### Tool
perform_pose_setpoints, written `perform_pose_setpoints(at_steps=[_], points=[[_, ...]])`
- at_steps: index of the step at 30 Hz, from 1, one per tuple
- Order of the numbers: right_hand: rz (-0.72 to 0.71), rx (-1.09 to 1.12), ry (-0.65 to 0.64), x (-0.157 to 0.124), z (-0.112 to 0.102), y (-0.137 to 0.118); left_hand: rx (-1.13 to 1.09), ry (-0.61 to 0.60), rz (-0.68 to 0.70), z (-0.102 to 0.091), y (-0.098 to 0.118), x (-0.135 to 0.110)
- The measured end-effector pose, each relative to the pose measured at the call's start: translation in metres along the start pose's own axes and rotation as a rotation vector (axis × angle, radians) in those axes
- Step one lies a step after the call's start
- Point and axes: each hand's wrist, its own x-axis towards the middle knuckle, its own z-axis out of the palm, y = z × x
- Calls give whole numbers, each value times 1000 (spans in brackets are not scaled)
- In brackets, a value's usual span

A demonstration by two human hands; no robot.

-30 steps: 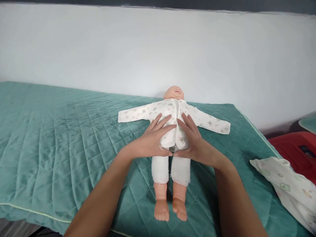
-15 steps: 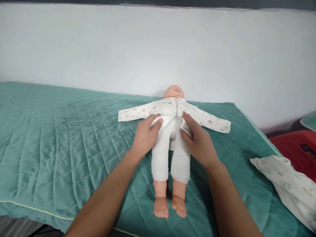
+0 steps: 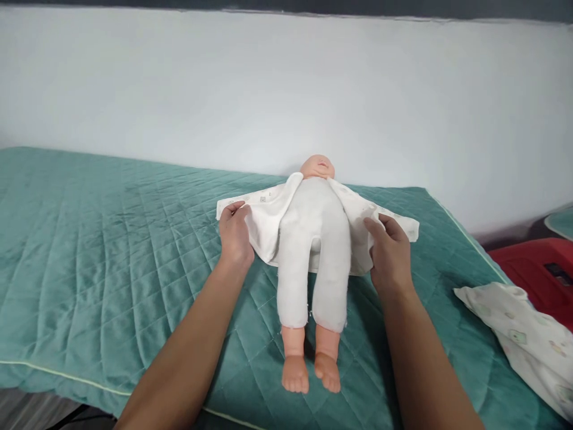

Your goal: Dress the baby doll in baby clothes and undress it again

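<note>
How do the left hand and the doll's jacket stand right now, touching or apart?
Touching: the head view shows the left hand pinching the edge of the jacket's open front flap, held out beside the doll.

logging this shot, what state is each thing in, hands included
doll: lying on its back, feet toward the camera
jacket: front open, both panels spread apart, sleeves out to the sides
left hand: gripping one front panel
right hand: gripping the other front panel
printed cloth: loose and rumpled, partly out of frame
green quilted cover: spread out, lightly creased
</note>
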Motion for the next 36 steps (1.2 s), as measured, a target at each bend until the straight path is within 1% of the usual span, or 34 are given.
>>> perform_pose_setpoints(at_steps=[3, 6, 8, 10, 13, 17, 20, 22, 24, 26, 28, 30, 31, 32, 34, 36], points=[[59, 93, 61, 4, -2, 1, 61, 64, 29, -4, -4, 8], [83, 160, 92, 7, -4, 1, 248, 39, 117, -5, -4, 9], [93, 179, 94, 8, -5, 0, 423, -20, 213, -3, -3, 5], [102, 178, 100, 10, -9, -2, 548, -125, 285, 0, -4, 1], [90, 165, 123, 17, -21, -3, 626, -292, 326, 4, -6, -3], [63, 140, 149, 29, -40, -3, 708, -388, 360, 4, -9, -4], [75, 88, 146, 34, -46, 0, 734, -421, 351, 4, -10, -3], [70, 13, 165, 36, -47, 4, 737, -434, 364, 4, -10, -2], [9, -102, 215, 36, -47, 8, 739, -452, 396, 4, -11, -1], [-88, -274, 241, 36, -46, 12, 745, -465, 421, 4, -11, -1], [-213, -489, 219, 34, -44, 14, 756, -459, 421, 4, -10, -2], [-340, -664, 150, 32, -40, 15, 760, -425, 414, 4, -8, -3], [-386, -712, 104, 30, -37, 15, 760, -396, 413, 4, -6, -3], [-405, -736, 44, 28, -34, 16, 756, -362, 416, 4, -5, -4], [-370, -740, -80, 25, -28, 16, 737, -290, 422, 4, -1, -5], [-329, -746, -145, 21, -24, 17, 718, -239, 420, 3, 1, -5]])
